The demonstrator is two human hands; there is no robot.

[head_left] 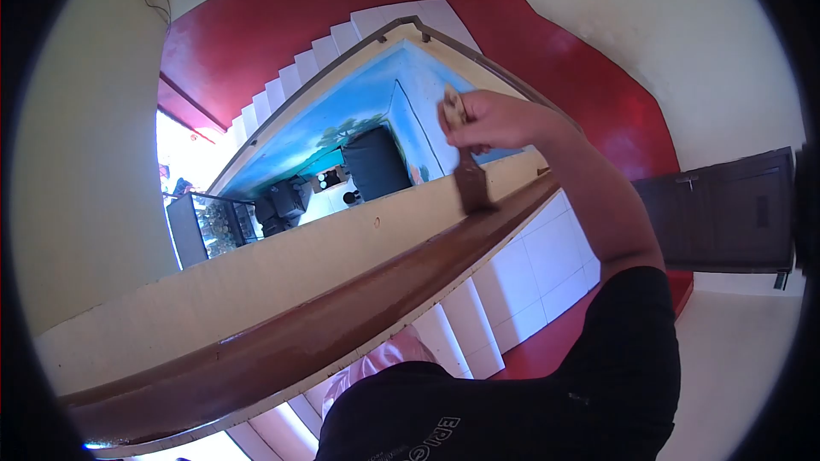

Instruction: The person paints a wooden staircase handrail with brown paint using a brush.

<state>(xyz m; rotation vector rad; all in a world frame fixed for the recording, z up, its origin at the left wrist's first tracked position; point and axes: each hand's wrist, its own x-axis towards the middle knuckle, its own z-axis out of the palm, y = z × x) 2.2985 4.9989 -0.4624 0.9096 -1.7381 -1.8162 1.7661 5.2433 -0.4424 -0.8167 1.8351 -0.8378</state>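
My right hand (500,119) is shut on a paintbrush (470,177) with a pale wooden handle and dark brown bristles. The bristles point down and touch the top of a long brown wooden handrail (342,324), which looks wet and glossy. The rail runs from the lower left up to the brush on top of a cream stair wall (282,269). My right arm reaches in from the lower right, out of a black sleeve. My left hand is not in view.
White stair steps (530,273) with red floor lie below the rail on the right. A dark door (726,209) stands at the right. A blue landscape mural (342,124), a dark chair (376,162) and a glass tank (209,226) show beyond the wall.
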